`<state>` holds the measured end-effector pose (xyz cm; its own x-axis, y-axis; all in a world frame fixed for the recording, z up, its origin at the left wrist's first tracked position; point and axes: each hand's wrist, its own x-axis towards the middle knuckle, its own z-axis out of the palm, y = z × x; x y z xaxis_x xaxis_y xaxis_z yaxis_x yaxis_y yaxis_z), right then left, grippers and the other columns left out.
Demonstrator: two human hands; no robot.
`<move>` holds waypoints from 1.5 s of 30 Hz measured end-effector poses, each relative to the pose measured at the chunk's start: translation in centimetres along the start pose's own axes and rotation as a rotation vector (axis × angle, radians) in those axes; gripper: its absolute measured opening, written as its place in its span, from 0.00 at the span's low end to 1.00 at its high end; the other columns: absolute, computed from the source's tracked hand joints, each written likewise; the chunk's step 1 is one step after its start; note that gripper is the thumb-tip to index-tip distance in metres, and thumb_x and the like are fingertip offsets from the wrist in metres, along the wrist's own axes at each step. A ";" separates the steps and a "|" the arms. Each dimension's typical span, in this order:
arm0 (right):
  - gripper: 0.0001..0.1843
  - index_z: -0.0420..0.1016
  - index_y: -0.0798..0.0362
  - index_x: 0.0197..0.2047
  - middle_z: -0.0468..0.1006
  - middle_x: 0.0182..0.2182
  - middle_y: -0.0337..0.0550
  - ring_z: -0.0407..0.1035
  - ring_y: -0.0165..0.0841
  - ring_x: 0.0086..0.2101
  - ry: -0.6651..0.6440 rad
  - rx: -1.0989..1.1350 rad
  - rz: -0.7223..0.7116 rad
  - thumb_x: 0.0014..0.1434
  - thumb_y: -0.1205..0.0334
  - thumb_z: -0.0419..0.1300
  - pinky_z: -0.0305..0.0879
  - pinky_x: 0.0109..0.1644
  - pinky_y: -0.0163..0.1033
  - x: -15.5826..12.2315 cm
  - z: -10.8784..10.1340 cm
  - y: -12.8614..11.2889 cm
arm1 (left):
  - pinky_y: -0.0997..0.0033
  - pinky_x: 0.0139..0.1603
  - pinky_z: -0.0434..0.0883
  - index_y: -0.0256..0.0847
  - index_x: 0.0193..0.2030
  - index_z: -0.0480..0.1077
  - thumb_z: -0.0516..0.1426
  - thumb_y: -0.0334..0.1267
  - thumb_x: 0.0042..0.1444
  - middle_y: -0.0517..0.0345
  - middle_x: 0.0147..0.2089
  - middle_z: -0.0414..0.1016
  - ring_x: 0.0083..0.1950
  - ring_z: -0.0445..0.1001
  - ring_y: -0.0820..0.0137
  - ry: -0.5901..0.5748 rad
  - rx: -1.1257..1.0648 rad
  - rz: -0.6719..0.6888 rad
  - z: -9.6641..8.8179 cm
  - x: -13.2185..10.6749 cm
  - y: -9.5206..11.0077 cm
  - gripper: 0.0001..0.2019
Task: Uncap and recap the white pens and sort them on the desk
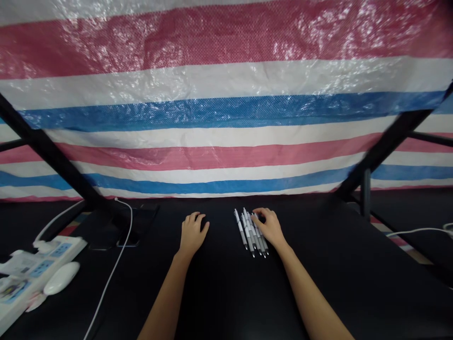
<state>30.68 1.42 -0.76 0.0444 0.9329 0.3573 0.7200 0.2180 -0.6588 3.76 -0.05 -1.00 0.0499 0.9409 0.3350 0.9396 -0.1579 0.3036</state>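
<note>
Several white and grey pens (247,231) lie side by side in a row on the black table (226,283), tips toward me. My right hand (269,225) rests on the right end of the row, fingers curled over the upper ends of the pens. My left hand (193,232) lies palm down on the table to the left of the pens, apart from them, fingers loosely curled and holding nothing.
A white power strip (21,278) with a white plug or adapter (61,277) sits at the left edge, a white cable (113,264) running from it. A dark phone (136,226) lies left of centre. Black frame bars (53,156) and a striped tarp (226,94) stand behind.
</note>
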 end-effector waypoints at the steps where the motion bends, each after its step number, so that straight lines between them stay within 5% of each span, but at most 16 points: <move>1: 0.13 0.74 0.51 0.38 0.75 0.37 0.45 0.65 0.40 0.39 -0.011 -0.028 -0.010 0.52 0.55 0.56 0.58 0.46 0.45 -0.1 -0.1 -0.2 | 0.58 0.50 0.64 0.41 0.49 0.69 0.50 0.41 0.58 0.49 0.53 0.68 0.53 0.65 0.59 0.000 0.001 -0.002 0.0 0.0 0.0 0.15; 9: 0.13 0.75 0.45 0.39 0.71 0.45 0.43 0.60 0.44 0.46 -0.109 -0.143 -0.080 0.47 0.63 0.59 0.55 0.48 0.48 -0.7 -0.1 -1.5 | 0.59 0.49 0.65 0.41 0.49 0.70 0.51 0.40 0.58 0.49 0.52 0.68 0.52 0.65 0.59 0.010 0.006 -0.001 0.0 0.0 0.1 0.15; 16: 0.14 0.74 0.45 0.41 0.70 0.46 0.43 0.57 0.43 0.48 -0.159 -0.182 -0.087 0.50 0.59 0.58 0.54 0.50 0.49 -0.8 0.1 -1.7 | 0.59 0.49 0.64 0.41 0.49 0.70 0.51 0.40 0.58 0.50 0.52 0.68 0.52 0.65 0.59 0.011 -0.001 -0.008 0.2 0.0 0.0 0.14; 45: 0.06 0.76 0.49 0.32 0.74 0.38 0.44 0.62 0.40 0.43 -0.099 -0.074 -0.173 0.54 0.59 0.59 0.58 0.51 0.47 -0.7 0.4 -2.3 | 0.59 0.48 0.64 0.41 0.48 0.70 0.52 0.39 0.57 0.51 0.51 0.69 0.51 0.65 0.60 0.028 -0.011 -0.012 0.2 0.0 -0.1 0.14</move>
<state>28.73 0.36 0.21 -0.1498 0.9078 0.3917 0.7600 0.3592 -0.5417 3.76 0.09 -1.23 0.0293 0.9340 0.3560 0.9364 -0.1503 0.3171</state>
